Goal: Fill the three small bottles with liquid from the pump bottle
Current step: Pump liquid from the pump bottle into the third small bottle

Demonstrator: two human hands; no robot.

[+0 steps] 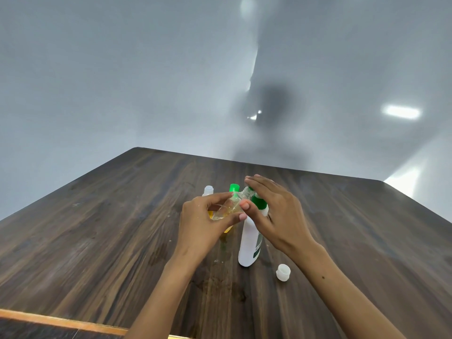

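Nearest the camera, a loose white cap (pixel 283 272) lay on the dark wooden worktop (pixel 97 241), just right of the white pump bottle (pixel 249 243), whose green label was too blurred to read. The left hand (pixel 203 223) had its grip curled round a tilted clear small bottle (pixel 230 207) with yellowish liquid inside, mouth at the green pump. The right hand (pixel 276 211), fingers straight, pressed the pump top. Behind stood a green-capped bottle (pixel 234 188) and an uncapped white one (pixel 208 191).
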